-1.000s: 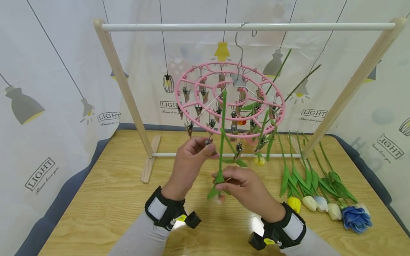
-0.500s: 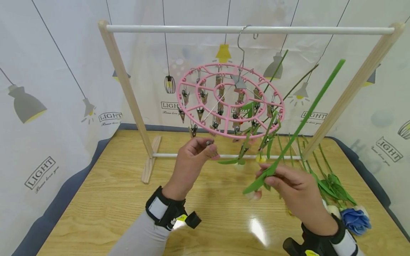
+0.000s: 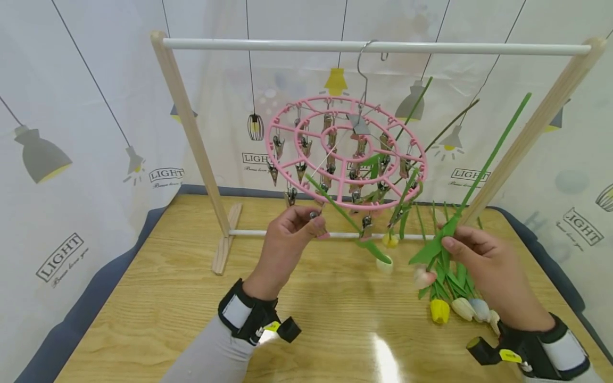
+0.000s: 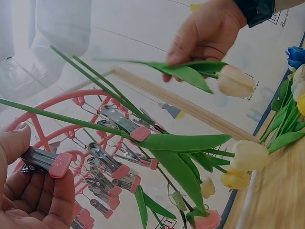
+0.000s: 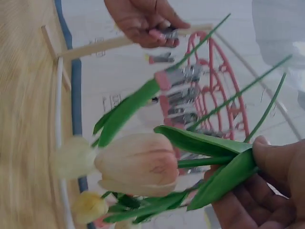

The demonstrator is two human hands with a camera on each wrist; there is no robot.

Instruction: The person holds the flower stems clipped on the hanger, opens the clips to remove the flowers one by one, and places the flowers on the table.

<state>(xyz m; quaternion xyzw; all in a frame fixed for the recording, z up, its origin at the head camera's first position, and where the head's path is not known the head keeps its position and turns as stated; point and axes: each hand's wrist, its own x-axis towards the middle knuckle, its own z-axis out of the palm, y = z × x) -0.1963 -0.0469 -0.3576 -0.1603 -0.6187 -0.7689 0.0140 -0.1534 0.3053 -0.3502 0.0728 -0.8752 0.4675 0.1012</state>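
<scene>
A metal clip [image 3: 313, 215] on the pink round clip hanger [image 3: 346, 154] is pinched by the left hand [image 3: 286, 240]. A pink artificial tulip [image 3: 424, 276] is gripped at its leaves by the right hand [image 3: 493, 274], bloom down, right of the hanger. The stem could be missed by the clip if the hanger swings, and the white tulip [image 3: 384, 264] already hung might be knocked loose.

wooden table [image 3: 158, 298], flowers [image 3: 460, 303], rack [image 3: 225, 234]
</scene>
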